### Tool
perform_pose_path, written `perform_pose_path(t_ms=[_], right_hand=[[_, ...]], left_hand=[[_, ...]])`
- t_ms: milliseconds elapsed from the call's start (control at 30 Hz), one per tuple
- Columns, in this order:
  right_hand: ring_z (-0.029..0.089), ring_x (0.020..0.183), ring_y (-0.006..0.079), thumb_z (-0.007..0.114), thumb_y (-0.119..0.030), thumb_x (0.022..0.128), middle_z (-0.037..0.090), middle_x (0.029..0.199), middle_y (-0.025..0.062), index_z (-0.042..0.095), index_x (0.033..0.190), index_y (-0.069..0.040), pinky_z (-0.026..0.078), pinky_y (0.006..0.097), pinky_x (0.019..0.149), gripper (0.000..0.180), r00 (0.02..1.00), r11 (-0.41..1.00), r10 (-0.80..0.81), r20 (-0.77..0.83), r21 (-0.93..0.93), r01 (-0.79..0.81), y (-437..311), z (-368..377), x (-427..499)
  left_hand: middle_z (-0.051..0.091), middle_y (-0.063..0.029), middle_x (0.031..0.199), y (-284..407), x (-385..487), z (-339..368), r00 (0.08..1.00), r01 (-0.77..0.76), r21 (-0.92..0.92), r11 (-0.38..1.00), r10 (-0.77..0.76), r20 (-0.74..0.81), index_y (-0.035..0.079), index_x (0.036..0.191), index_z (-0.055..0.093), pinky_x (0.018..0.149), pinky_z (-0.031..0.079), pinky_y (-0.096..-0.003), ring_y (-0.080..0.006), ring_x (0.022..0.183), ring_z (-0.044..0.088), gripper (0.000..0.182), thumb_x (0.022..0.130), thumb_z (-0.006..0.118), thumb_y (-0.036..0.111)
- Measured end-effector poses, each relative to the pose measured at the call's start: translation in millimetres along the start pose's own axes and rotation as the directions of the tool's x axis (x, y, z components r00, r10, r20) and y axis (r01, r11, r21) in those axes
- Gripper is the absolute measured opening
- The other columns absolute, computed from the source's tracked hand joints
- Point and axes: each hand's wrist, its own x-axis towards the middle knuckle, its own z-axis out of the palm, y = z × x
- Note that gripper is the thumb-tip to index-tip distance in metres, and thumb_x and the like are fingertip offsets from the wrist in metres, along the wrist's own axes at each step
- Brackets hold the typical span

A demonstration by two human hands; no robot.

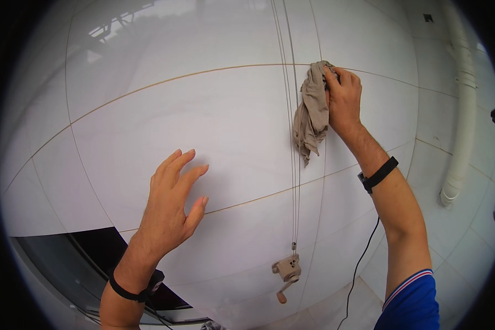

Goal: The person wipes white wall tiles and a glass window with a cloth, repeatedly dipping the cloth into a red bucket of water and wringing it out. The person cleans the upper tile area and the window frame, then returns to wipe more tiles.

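Observation:
My right hand [343,99] grips a crumpled grey-brown cloth [313,107] against the white tiled wall [214,107], close to a horizontal joint line. The cloth hangs down beside my fingers and overlaps several thin vertical cables [292,165]. My left hand [175,198] holds nothing; its fingers are apart, in front of the wall at the lower left, and it casts a soft shadow. Whether its fingertips touch the tile I cannot tell. Both wrists wear black straps.
Below the cloth, the cables run down to a beige hand-crank winch [288,270] on the wall. A white drainpipe [462,123] stands at the right. A dark window-like opening [95,251] lies at the lower left. A black cord [357,264] hangs near my right arm.

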Motion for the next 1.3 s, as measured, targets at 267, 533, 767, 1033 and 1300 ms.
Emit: perform_pose_path(t_ms=[267,533,767,1033,1300], right_hand=[[0.053,0.123,0.0376,0.073,0.002,0.082,0.059,0.134,0.0172,0.064,0.141,-0.009,0.046,0.0494,0.104,0.061,0.995,0.994,0.097,0.003,-0.054,-0.097,-25.1,2.6,-6.8],[0.054,0.120,0.0358,0.072,0.001,0.082,0.059,0.128,0.0161,0.065,0.136,-0.008,0.047,0.0481,0.101,0.056,0.999,0.999,0.009,-0.036,-0.044,-0.011,-46.2,-8.5,13.3],[0.056,0.115,0.0362,0.070,0.002,0.083,0.060,0.128,0.0157,0.065,0.138,-0.010,0.047,0.0484,0.096,0.056,0.997,0.996,-0.074,0.000,-0.053,0.074,-21.2,-15.8,11.7],[0.055,0.117,0.0376,0.068,0.005,0.082,0.058,0.133,0.0178,0.063,0.141,-0.008,0.046,0.0495,0.100,0.060,0.986,0.996,-0.040,0.161,0.081,0.027,-31.3,-48.1,-125.1],[0.054,0.120,0.0383,0.069,0.006,0.080,0.057,0.138,0.0179,0.064,0.140,-0.005,0.047,0.0497,0.100,0.061,0.948,0.992,-0.024,0.317,0.124,-0.016,-49.1,-81.0,-190.4]], left_hand=[[0.054,-0.0207,0.153,-32.4,-53.5,23.2,0.994,0.086,-0.123,0.989,-0.094,-0.063,0.006,0.132,0.067,0.121,0.038,-0.0520,-0.0438,0.148,0.044,0.046,0.087,0.071,0.001],[0.057,-0.0193,0.151,11.1,-24.1,43.4,0.991,0.006,-0.198,0.980,-0.032,-0.127,0.007,0.130,0.068,0.119,0.040,-0.0510,-0.0433,0.146,0.047,0.044,0.087,0.069,-0.002],[0.058,-0.0202,0.150,2.0,-48.5,57.5,0.984,0.092,-0.204,0.975,-0.120,-0.129,0.004,0.129,0.068,0.120,0.040,-0.0516,-0.0431,0.145,0.049,0.040,0.089,0.067,-0.001],[0.060,-0.0206,0.147,4.8,-111.2,75.8,0.958,0.253,-0.234,0.939,-0.277,-0.074,0.003,0.127,0.068,0.120,0.039,-0.0505,-0.0423,0.143,0.051,0.036,0.091,0.064,-0.002],[0.060,-0.0198,0.147,24.8,-129.7,102.1,0.949,0.275,-0.365,0.890,-0.312,-0.046,0.004,0.126,0.068,0.120,0.040,-0.0500,-0.0410,0.141,0.053,0.038,0.089,0.064,-0.004]])
